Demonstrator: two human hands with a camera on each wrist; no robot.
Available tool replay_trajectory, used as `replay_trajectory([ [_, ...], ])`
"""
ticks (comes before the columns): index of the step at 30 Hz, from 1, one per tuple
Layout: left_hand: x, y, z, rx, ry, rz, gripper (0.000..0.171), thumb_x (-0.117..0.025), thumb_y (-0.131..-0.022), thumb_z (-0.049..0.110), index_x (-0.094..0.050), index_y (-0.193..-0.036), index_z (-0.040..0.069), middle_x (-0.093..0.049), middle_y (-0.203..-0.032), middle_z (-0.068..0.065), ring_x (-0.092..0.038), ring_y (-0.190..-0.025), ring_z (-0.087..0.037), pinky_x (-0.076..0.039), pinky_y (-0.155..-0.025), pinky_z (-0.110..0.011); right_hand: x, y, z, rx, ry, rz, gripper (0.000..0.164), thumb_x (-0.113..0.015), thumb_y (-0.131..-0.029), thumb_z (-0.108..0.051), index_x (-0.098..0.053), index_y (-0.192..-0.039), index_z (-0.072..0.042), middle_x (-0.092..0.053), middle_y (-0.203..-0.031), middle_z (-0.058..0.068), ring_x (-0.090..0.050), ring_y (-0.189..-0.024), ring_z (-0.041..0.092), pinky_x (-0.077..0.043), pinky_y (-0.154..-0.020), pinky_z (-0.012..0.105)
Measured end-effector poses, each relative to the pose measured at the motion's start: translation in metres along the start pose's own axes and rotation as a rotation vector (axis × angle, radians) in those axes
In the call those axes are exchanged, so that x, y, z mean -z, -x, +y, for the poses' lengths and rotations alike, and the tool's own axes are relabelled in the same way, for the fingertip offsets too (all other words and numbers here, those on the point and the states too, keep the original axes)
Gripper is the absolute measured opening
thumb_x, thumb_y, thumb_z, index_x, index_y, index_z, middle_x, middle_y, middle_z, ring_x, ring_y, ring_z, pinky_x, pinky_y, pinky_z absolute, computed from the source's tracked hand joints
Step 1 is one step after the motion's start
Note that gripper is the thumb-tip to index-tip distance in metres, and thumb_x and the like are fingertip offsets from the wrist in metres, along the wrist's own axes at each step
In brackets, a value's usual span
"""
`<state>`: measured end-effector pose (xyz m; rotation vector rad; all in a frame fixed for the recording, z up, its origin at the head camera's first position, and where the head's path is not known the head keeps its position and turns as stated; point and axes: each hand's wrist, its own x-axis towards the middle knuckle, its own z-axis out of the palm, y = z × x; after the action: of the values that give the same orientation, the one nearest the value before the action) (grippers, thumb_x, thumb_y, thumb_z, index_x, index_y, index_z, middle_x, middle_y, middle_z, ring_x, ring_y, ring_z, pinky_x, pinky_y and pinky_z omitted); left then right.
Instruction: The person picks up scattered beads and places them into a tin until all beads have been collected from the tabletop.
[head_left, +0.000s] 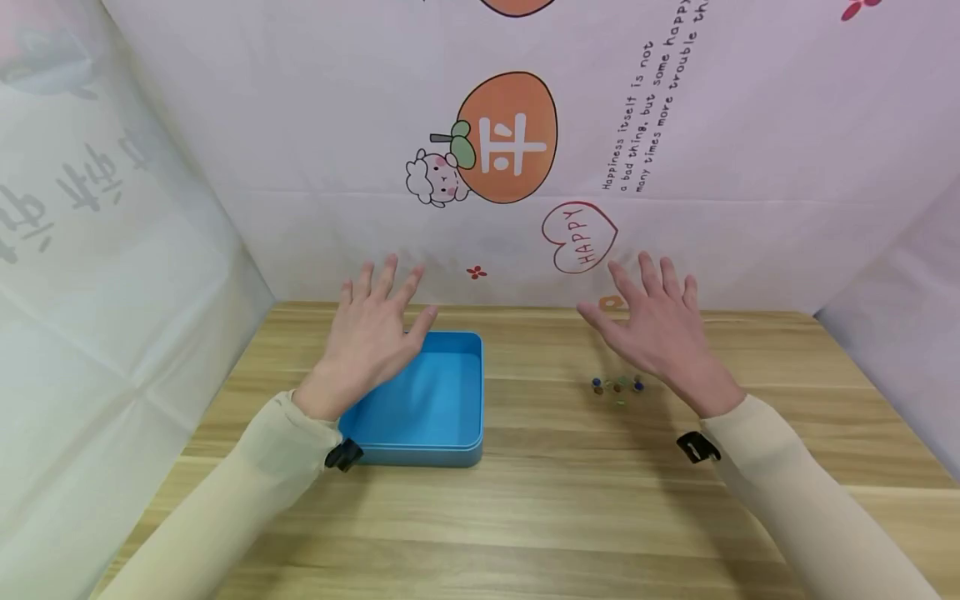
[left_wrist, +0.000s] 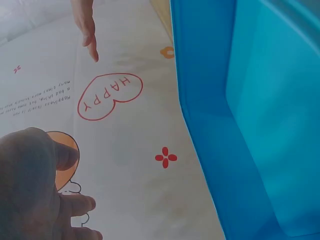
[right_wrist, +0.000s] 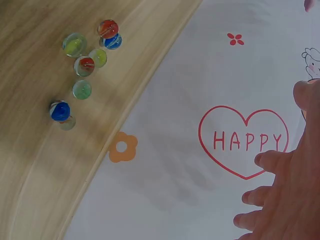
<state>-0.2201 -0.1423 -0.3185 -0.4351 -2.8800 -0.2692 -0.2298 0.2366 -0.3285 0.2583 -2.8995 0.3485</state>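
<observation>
My left hand (head_left: pixel 371 337) hovers above the far left part of a blue rectangular box (head_left: pixel 427 400), fingers spread and holding nothing. The box has no lid on it, and its visible floor is bare; my hand and wrist hide its left side. Over on the right, my right hand (head_left: pixel 660 333) is held up with its fingers apart, also holding nothing. Just below and left of it, several glass marbles (right_wrist: pixel 84 66) lie in a loose cluster on the wooden table. They are clear with blue, red, green and yellow swirls.
The wooden table (head_left: pixel 540 508) ends at a white printed cloth (head_left: pixel 337 167) hanging behind it. More white cloth hangs at the left (head_left: pixel 97 333) and right sides. A dark strap sits at each wrist.
</observation>
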Motion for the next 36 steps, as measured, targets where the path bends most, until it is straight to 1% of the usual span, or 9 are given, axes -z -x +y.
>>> replay_trajectory([
  [11, -0.001, 0.010, 0.003, 0.005, -0.008, -0.009, 0.073, -0.040, -0.109, 0.057, -0.025, -0.170, 0.020, -0.013, -0.174, -0.018, -0.006, -0.158, -0.047, -0.012, -0.124, -0.071, -0.003, 0.013, 0.002, 0.005, -0.003, 0.001, 0.098, -0.037, -0.098, -0.081, -0.028, -0.169, -0.013, -0.010, -0.171, 0.030, 0.001, -0.155, 0.055, 0.006, -0.119, 0.076],
  [16, 0.001, 0.015, 0.006, -0.007, -0.022, 0.007, 0.073, -0.040, -0.108, 0.058, -0.027, -0.169, 0.020, -0.014, -0.174, -0.018, -0.008, -0.158, -0.046, -0.013, -0.124, -0.070, -0.003, 0.018, 0.003, 0.008, -0.005, 0.023, 0.098, -0.039, -0.098, -0.081, -0.030, -0.168, -0.013, -0.012, -0.171, 0.029, -0.002, -0.156, 0.055, 0.005, -0.120, 0.076],
  [21, 0.001, 0.022, 0.007, -0.020, -0.009, 0.010, 0.073, -0.040, -0.108, 0.058, -0.028, -0.169, 0.020, -0.015, -0.174, -0.018, -0.008, -0.159, -0.046, -0.011, -0.124, -0.070, -0.003, 0.026, 0.004, 0.017, -0.011, 0.038, 0.096, -0.042, -0.098, -0.080, -0.034, -0.166, -0.012, -0.013, -0.171, 0.029, -0.004, -0.156, 0.054, 0.005, -0.120, 0.076],
  [27, 0.001, 0.030, 0.005, -0.016, 0.014, 0.005, 0.072, -0.039, -0.109, 0.058, -0.027, -0.169, 0.020, -0.014, -0.174, -0.017, -0.007, -0.159, -0.045, -0.009, -0.125, -0.070, -0.005, 0.033, 0.005, 0.015, -0.003, 0.030, 0.096, -0.042, -0.099, -0.079, -0.033, -0.167, -0.013, -0.011, -0.171, 0.029, -0.004, -0.156, 0.054, 0.003, -0.120, 0.075],
  [36, -0.001, 0.039, 0.002, -0.018, 0.016, 0.016, 0.072, -0.039, -0.109, 0.058, -0.029, -0.169, 0.020, -0.015, -0.174, -0.017, -0.009, -0.158, -0.046, -0.010, -0.125, -0.068, -0.008, 0.044, 0.010, 0.025, -0.007, 0.026, 0.093, -0.044, -0.100, -0.076, -0.033, -0.167, -0.012, -0.012, -0.171, 0.030, -0.006, -0.155, 0.054, 0.002, -0.121, 0.075],
])
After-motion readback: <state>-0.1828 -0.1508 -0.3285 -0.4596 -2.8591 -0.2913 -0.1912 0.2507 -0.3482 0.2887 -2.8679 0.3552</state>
